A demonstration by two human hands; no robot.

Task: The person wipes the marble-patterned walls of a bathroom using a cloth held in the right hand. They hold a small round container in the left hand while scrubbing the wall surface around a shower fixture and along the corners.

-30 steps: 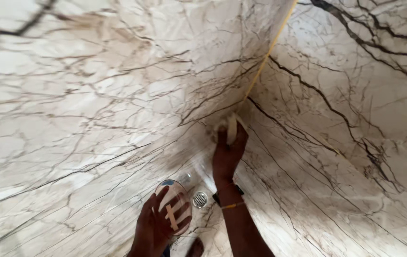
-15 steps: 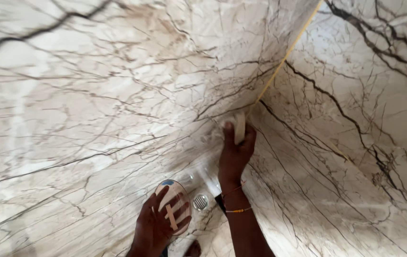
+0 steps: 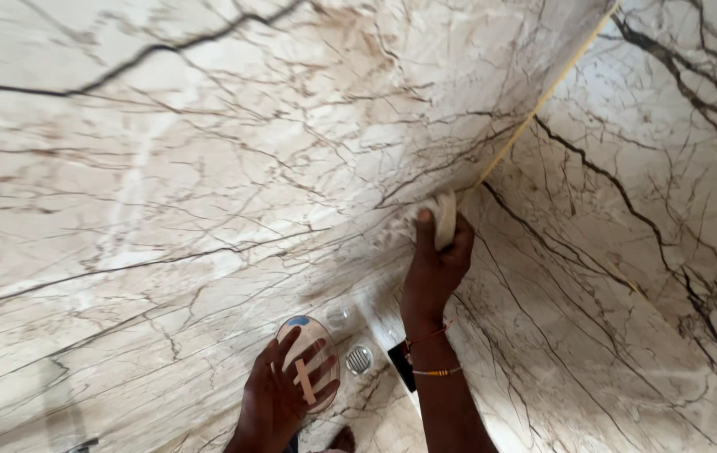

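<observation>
Right hand (image 3: pixel 436 264): closed around a pale pad (image 3: pixel 444 218), pressed on the yellow joint (image 3: pixel 535 109) between marble walls (image 3: pixel 207 168).
Left hand (image 3: pixel 279 398): fingers spread under a clear bowl (image 3: pixel 312 344), holding a wooden stick (image 3: pixel 304 382).

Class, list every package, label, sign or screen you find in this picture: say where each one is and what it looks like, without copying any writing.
Container: round clear plastic tub, held in the left hand at the bottom of the view; a pale stick lies across it.
Label: small blue patch on the tub's upper rim; too small to tell more.
No signs or screens are in view; the rest is veined marble wall.
</observation>
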